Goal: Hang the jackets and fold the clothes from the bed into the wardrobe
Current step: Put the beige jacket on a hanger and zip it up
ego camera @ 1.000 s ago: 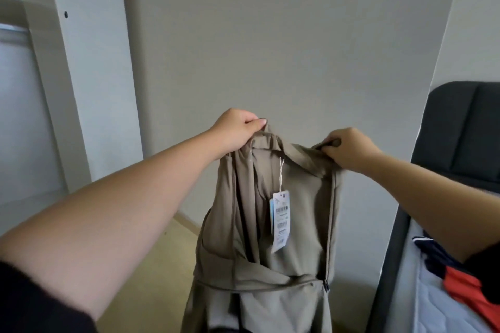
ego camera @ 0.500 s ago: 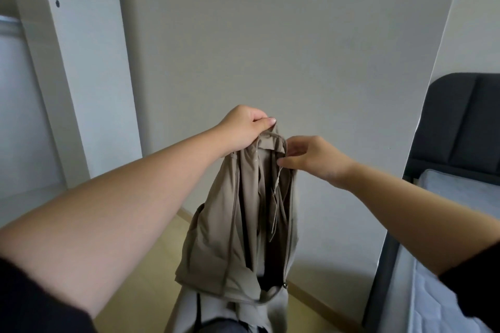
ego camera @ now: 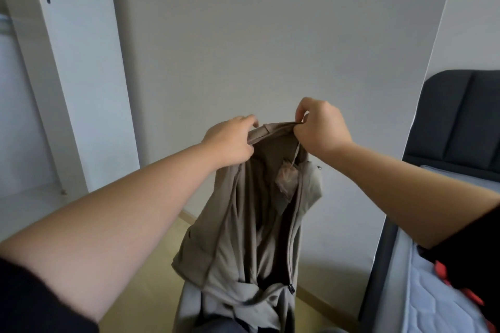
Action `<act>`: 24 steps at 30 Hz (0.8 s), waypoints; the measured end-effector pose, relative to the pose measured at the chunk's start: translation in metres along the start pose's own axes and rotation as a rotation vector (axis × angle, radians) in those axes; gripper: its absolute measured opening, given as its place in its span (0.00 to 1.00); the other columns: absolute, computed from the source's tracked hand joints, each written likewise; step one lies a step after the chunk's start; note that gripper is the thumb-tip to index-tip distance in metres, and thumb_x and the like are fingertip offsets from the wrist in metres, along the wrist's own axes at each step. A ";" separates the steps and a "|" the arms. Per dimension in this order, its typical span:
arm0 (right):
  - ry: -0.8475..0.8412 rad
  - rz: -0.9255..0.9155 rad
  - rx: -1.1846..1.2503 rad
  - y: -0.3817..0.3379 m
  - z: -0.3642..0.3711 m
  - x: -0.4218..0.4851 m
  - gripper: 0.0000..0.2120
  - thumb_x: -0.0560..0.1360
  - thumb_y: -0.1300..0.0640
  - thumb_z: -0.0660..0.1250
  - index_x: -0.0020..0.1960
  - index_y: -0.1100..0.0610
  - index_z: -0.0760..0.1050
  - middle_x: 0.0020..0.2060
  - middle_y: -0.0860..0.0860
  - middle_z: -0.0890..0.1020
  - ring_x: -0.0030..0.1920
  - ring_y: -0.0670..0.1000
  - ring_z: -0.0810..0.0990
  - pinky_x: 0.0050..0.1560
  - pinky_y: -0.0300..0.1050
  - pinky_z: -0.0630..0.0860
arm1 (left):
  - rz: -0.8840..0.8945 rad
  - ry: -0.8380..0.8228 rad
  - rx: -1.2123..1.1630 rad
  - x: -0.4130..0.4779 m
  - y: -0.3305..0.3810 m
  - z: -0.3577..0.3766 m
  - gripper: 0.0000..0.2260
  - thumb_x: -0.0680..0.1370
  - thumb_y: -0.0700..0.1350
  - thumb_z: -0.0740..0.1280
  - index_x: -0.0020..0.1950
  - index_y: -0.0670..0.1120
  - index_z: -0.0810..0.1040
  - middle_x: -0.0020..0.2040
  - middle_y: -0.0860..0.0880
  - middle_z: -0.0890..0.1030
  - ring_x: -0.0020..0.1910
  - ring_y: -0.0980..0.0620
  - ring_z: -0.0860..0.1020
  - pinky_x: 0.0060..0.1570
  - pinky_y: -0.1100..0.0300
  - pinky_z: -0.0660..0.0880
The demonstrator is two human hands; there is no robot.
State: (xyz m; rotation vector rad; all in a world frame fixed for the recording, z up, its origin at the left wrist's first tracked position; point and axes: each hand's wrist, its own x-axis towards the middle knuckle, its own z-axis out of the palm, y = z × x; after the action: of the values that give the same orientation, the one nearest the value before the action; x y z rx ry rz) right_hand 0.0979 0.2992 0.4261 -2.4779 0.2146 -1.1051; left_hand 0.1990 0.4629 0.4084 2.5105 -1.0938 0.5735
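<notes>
A beige zip jacket (ego camera: 243,230) hangs in the air in front of me, its front open and a paper tag dangling inside near the collar. My left hand (ego camera: 230,140) grips the left side of the collar. My right hand (ego camera: 319,127) pinches the right side of the collar, held a little higher. The jacket's lower part drops out of view at the bottom. The white wardrobe (ego camera: 73,67) stands at the left with its inside partly showing.
A plain grey wall (ego camera: 270,35) is straight ahead. The bed (ego camera: 446,292) with a dark padded headboard (ego camera: 465,121) lies at the right, a red and dark garment (ego camera: 454,281) on its mattress. Wooden floor (ego camera: 146,278) shows below.
My right hand moved from the jacket's inner edge to the right of the collar and now pinches it, spreading the collar between both hands. The tag swings.
</notes>
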 end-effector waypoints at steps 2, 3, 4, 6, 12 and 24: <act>0.005 -0.048 -0.088 0.001 -0.002 0.000 0.11 0.66 0.69 0.58 0.40 0.54 0.70 0.31 0.50 0.74 0.35 0.55 0.73 0.30 0.42 0.67 | -0.060 -0.016 0.070 0.002 -0.001 0.003 0.25 0.72 0.39 0.64 0.68 0.53 0.66 0.59 0.51 0.70 0.50 0.49 0.72 0.40 0.58 0.67; 0.004 -0.073 -0.133 0.003 -0.003 -0.001 0.11 0.66 0.69 0.58 0.42 0.54 0.70 0.31 0.51 0.74 0.36 0.56 0.73 0.30 0.43 0.67 | -0.089 -0.025 0.105 0.002 -0.002 0.005 0.26 0.72 0.39 0.63 0.69 0.53 0.65 0.60 0.50 0.69 0.51 0.48 0.73 0.40 0.58 0.67; 0.002 -0.100 -0.177 0.004 -0.004 -0.001 0.11 0.66 0.69 0.58 0.42 0.54 0.70 0.31 0.51 0.73 0.36 0.57 0.72 0.31 0.44 0.65 | -0.119 -0.039 0.123 0.003 -0.003 0.007 0.26 0.72 0.38 0.63 0.69 0.53 0.65 0.60 0.49 0.70 0.51 0.47 0.73 0.39 0.58 0.67; 0.009 -0.137 -0.232 0.009 -0.005 -0.002 0.12 0.66 0.70 0.57 0.42 0.55 0.69 0.30 0.50 0.71 0.35 0.57 0.71 0.29 0.43 0.62 | -0.187 -0.096 0.115 0.004 -0.004 0.010 0.22 0.72 0.38 0.62 0.66 0.52 0.69 0.56 0.48 0.74 0.48 0.47 0.74 0.37 0.59 0.67; -0.003 -0.057 -0.251 0.024 -0.012 0.002 0.12 0.66 0.70 0.57 0.43 0.56 0.71 0.31 0.50 0.71 0.36 0.57 0.71 0.28 0.40 0.62 | -0.213 -0.201 -0.013 0.009 -0.008 0.014 0.06 0.72 0.44 0.73 0.41 0.45 0.77 0.35 0.48 0.76 0.37 0.46 0.77 0.32 0.62 0.68; -0.034 0.102 -0.449 0.051 -0.038 0.004 0.09 0.68 0.67 0.60 0.44 0.59 0.77 0.36 0.57 0.77 0.38 0.60 0.75 0.35 0.44 0.69 | -0.562 -0.111 -0.068 -0.002 -0.025 0.016 0.07 0.73 0.36 0.58 0.38 0.39 0.74 0.36 0.42 0.78 0.36 0.42 0.77 0.36 0.58 0.74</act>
State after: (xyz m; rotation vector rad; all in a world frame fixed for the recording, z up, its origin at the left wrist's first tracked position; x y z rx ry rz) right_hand 0.0736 0.2403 0.4298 -2.8309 0.6331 -1.0631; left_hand 0.2204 0.4724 0.3899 2.6416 -0.3865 0.2341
